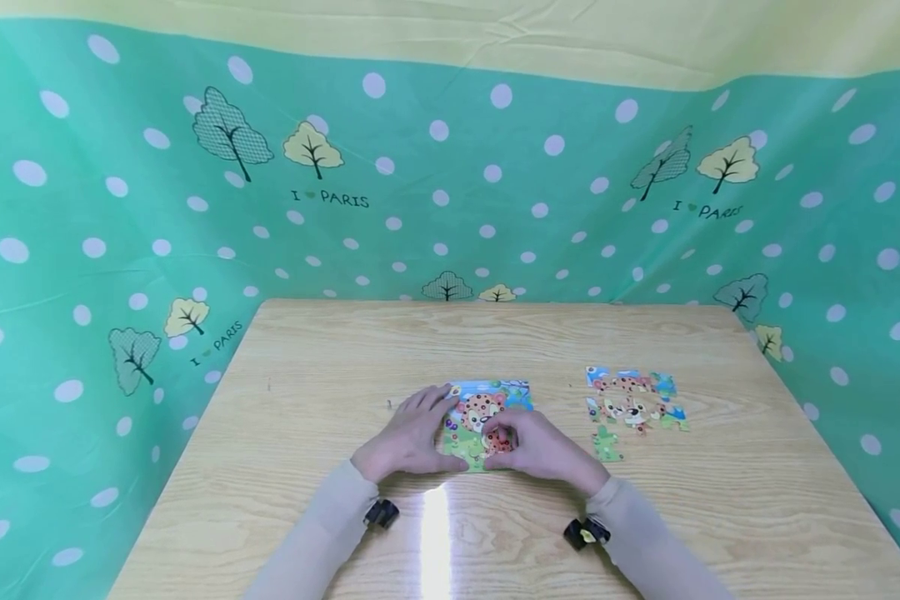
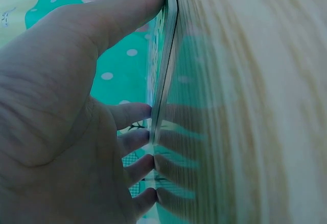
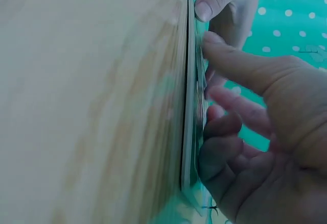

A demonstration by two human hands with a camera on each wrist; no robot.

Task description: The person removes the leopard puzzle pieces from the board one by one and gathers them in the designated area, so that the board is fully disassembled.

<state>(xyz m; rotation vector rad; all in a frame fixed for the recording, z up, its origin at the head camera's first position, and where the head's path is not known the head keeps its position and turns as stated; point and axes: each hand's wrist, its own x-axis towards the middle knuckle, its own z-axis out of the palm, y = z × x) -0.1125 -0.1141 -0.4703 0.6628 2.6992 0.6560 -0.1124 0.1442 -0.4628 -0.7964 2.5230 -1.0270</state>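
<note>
A colourful picture puzzle board (image 1: 495, 394) lies flat in the middle of the wooden table (image 1: 307, 375). My left hand (image 1: 420, 429) rests on the board's left edge with straight fingers, its thumb along the near edge. The left wrist view shows the left hand (image 2: 127, 117) with its fingertips touching the thin board edge (image 2: 166, 66). My right hand (image 1: 528, 442) sits on the board's near right part, its thumb and curled fingers pinching an orange-red puzzle piece (image 1: 500, 440) against the board. In the right wrist view the right hand (image 3: 225, 106) presses the board edge (image 3: 190, 106).
Several loose puzzle pieces (image 1: 630, 407) lie spread on the table to the right of the board. A green dotted cloth (image 1: 495, 183) walls in the table at the back and sides. Bare wood shows at the left and far side.
</note>
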